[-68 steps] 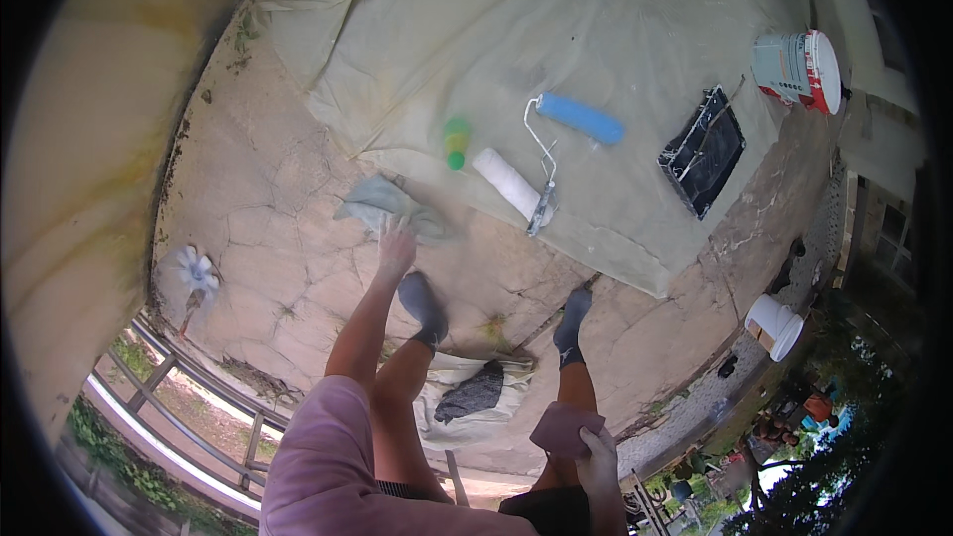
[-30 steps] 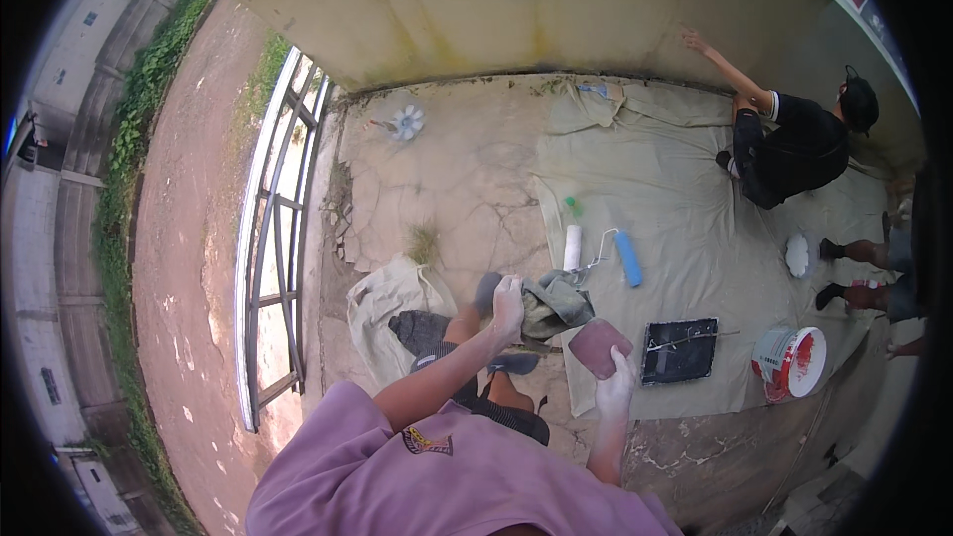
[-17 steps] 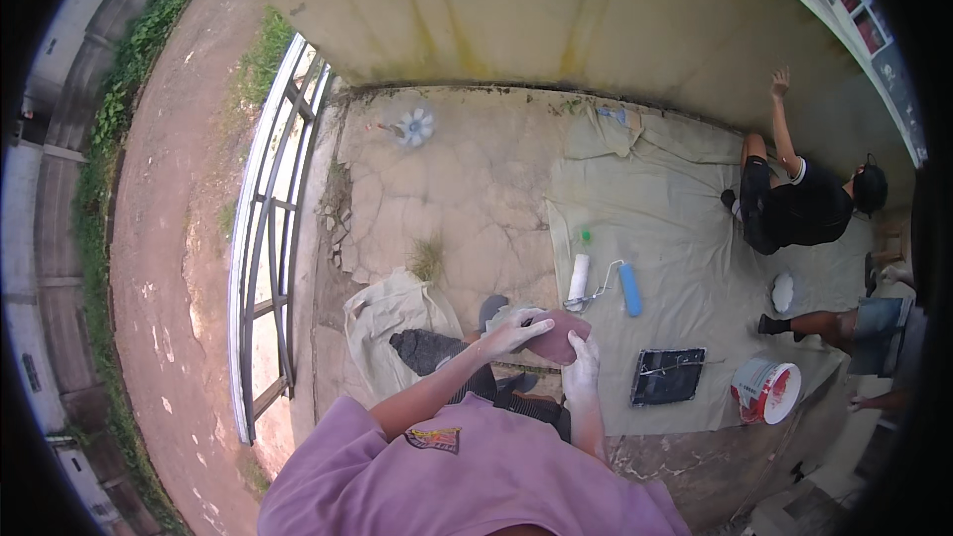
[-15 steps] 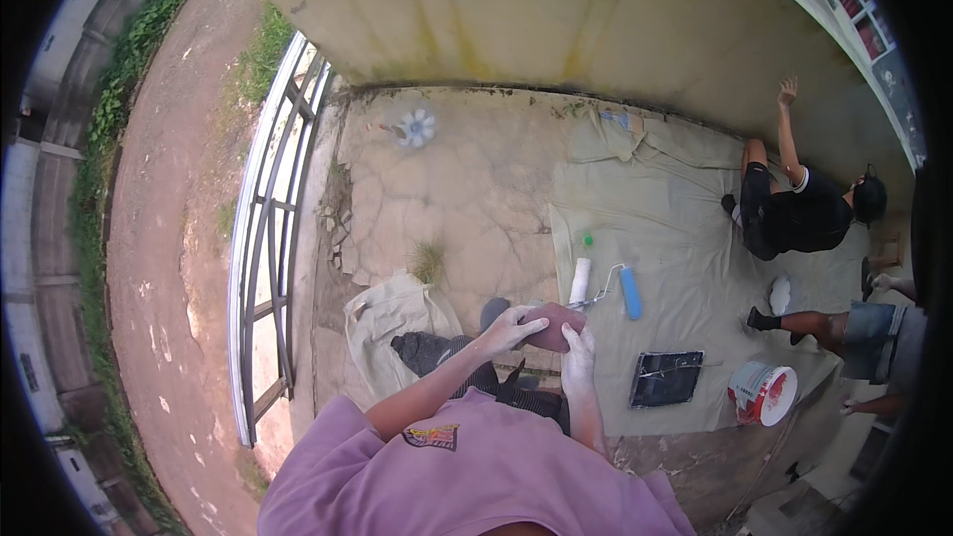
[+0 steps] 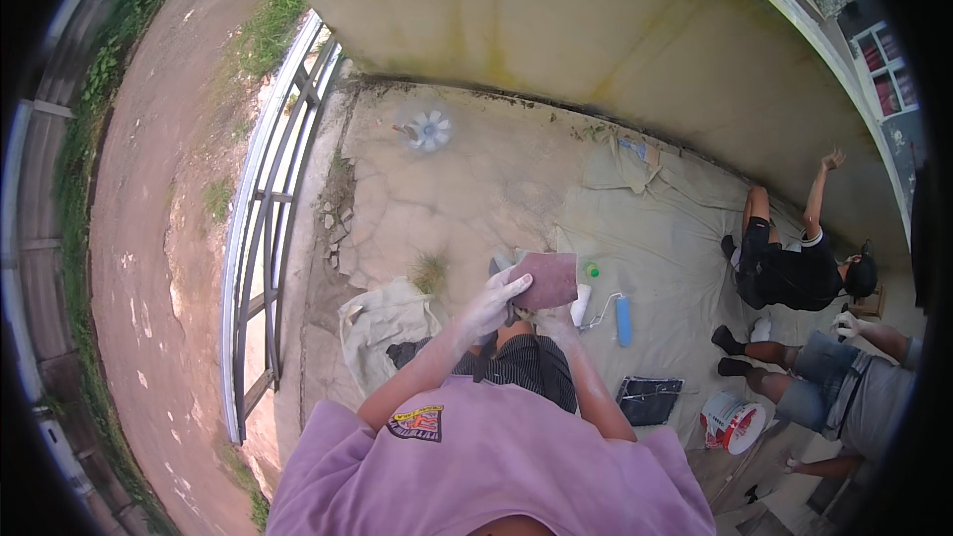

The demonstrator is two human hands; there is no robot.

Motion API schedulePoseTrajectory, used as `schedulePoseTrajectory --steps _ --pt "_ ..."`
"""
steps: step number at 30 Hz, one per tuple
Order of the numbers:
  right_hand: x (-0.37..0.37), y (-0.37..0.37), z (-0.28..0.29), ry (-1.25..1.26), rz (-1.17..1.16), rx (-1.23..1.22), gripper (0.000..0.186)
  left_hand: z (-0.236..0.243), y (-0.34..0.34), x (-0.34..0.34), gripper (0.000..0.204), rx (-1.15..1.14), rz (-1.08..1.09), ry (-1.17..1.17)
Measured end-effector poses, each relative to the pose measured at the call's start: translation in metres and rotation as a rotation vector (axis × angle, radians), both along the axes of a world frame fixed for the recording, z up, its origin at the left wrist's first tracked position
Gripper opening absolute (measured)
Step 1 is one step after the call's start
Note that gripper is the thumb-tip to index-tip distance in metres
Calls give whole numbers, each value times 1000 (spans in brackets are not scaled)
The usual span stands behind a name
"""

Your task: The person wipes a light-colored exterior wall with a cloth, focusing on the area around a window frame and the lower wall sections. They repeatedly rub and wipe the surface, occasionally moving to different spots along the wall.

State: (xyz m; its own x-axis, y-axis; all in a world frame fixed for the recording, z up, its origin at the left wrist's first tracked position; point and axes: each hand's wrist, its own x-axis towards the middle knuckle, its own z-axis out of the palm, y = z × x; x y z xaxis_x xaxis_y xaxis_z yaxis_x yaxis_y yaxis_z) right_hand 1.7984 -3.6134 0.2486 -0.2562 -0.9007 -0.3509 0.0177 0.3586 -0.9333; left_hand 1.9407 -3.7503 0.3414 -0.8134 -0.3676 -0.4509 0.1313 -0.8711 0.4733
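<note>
A reddish-brown sheet of sandpaper [image 5: 548,280] is held up in front of my body, its broad face turned toward me. My left hand [image 5: 493,301], coated in white dust, pinches its left side with the thumb on top. At the lower edge my right hand [image 5: 558,326], also dusty, is closed against the sheet, most of its fingers hidden behind it. Just right of the sheet, a white paint roller [image 5: 582,305] lies partly covered by it. Beside that is a blue roller [image 5: 623,322] on a bent wire frame.
A pale drop cloth [image 5: 675,228] covers the right floor. On the right are a black paint tray [image 5: 649,401], a white-and-red bucket [image 5: 733,423] and two people. A stained wall [image 5: 556,10] runs along the far side. Left stands a metal frame [image 5: 260,238]; a cut plastic bottle [image 5: 430,131] lies far off.
The sandpaper has risen slightly and turned its face up toward me. My right hand has shifted from its right edge to below it. The person at lower right shows more fully.
</note>
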Motion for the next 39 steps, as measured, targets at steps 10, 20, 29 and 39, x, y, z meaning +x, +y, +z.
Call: schedulePoseTrajectory --steps 10,20,29,39 --pt "11 -152 -56 -495 -414 -24 44 -85 -192 16 55 -341 371 -332" --pt "4 -264 -35 -421 -647 69 26 -129 -347 98 35 -413 346 -616" --pt "64 -330 -39 -361 -1013 100 27 -230 -412 248 32 -662 -21 -957" --pt "154 -456 -27 -419 -1090 61 43 -248 -442 469 33 -489 -224 -1357"
